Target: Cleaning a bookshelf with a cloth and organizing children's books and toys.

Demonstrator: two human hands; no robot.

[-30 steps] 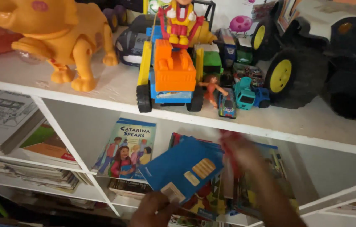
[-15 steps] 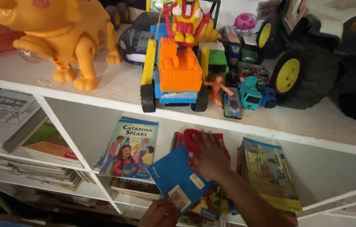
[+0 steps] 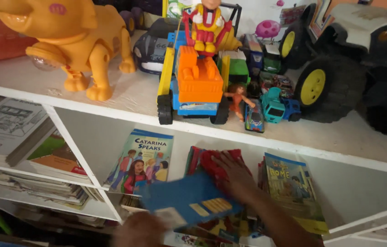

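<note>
Change since half a second ago: the blue book [image 3: 189, 199] is sitting lower and more level, its cover tilting flat toward the viewer; the right hand [image 3: 232, 171] is staying pressed on the red cloth [image 3: 216, 164] in the lower shelf bay.

Item, blue book: a thin, flat, blue-covered book with pale yellow label patches, blurred by motion. It is lying at about 6 o'clock in the view, in front of the lower shelf [image 3: 294, 148]. The left hand [image 3: 141, 228] is gripping it at its near lower corner; the fingers themselves are blurring, so the exact grip cannot be told. Judged light, stiff enough to hold by one edge, with a smooth cover that could slip; best taken along the spine or a corner, thumb on top.

Item, red cloth: soft, crumpled, bright red, resting against upright books. The right hand is lying flat on it, fingers spread open, not closing round anything. Judged limp and light, easy to bunch anywhere.

Surroundings: an illustrated children's book [image 3: 142, 160] is standing at 9 o'clock of the cloth; another picture book [image 3: 289, 183] is leaning at 3 o'clock. On the upper shelf, a yellow toy animal [image 3: 72, 34] is standing at 11 o'clock, an orange and blue toy truck [image 3: 195, 82] at 12 o'clock, and a large black-wheeled toy vehicle [image 3: 353, 59] at 2 o'clock. Stacked papers [image 3: 8, 128] are lying at 9 o'clock.
</note>
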